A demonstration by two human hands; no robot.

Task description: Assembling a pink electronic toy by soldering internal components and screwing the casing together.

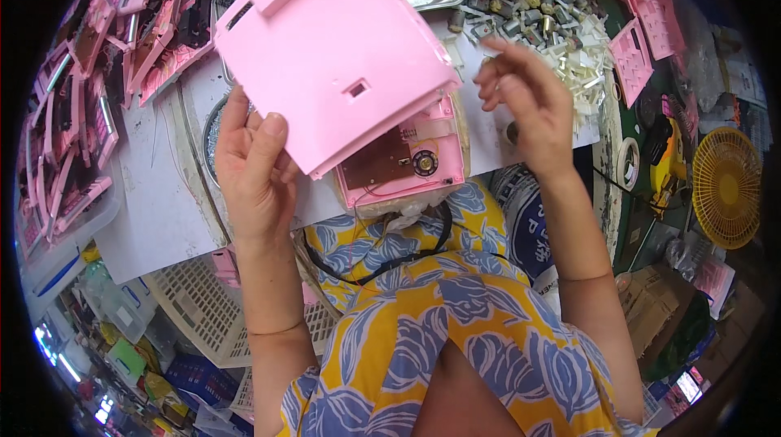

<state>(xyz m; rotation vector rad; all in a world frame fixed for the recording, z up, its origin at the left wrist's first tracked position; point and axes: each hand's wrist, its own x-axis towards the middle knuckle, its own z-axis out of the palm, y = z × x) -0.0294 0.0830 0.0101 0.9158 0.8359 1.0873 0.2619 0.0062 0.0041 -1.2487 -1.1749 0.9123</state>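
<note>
1. With our left hand [259, 152], we are gripping the pink cover [333, 54] by its near left edge, holding it above the open pink case [407, 192].
2. We are holding our right hand [529, 103] open, fingers loosely bent, just right of the cover.
3. Beneath the cover, the case is showing a brown board [378, 163] and a round speaker [425, 163].
4. Beyond our right hand, small metal cylinders [533, 18] and white plastic parts [584, 71] are lying heaped on the tabletop [159, 201].

An open wired casing [450, 162], piled pink parts [83, 124] and heaped metal cylinders [533, 18] mark this as an assembly workshop.
</note>
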